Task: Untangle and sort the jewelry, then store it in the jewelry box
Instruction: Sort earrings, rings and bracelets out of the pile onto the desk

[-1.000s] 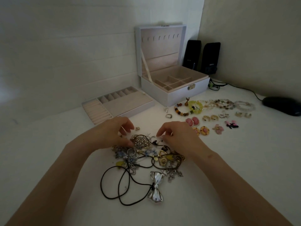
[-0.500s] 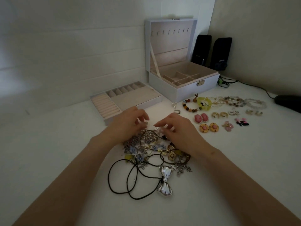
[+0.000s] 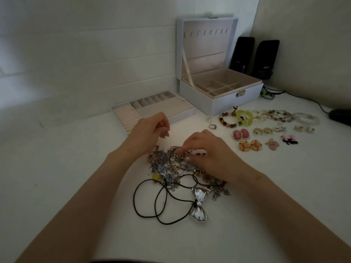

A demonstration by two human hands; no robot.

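A tangle of jewelry (image 3: pixel 167 168) lies on the white table in front of me, with chains, blue flower charms and a black cord (image 3: pixel 152 198) carrying a silver bow pendant (image 3: pixel 198 204). My right hand (image 3: pixel 210 152) reaches into the top of the tangle and pinches a piece there. My left hand (image 3: pixel 150 130) is raised just behind the pile with its fingers curled; I cannot see whether it holds anything. The white jewelry box (image 3: pixel 218 103) stands open behind, its compartments bare. Its removable tray (image 3: pixel 152 109) lies to the left of it.
Sorted pieces lie in rows at the right: a ring (image 3: pixel 212 126), bead bracelets (image 3: pixel 228 120), pink earrings (image 3: pixel 240 134), round orange earrings (image 3: pixel 250 145) and several more pairs. Two black speakers (image 3: pixel 245 54) and a dark mouse (image 3: pixel 340 116) with its cable stand at the back right.
My left hand has lifted off the pile and curled its fingers. My right hand has moved left into the top of the tangle. The camera has shifted, so everything sits further right.
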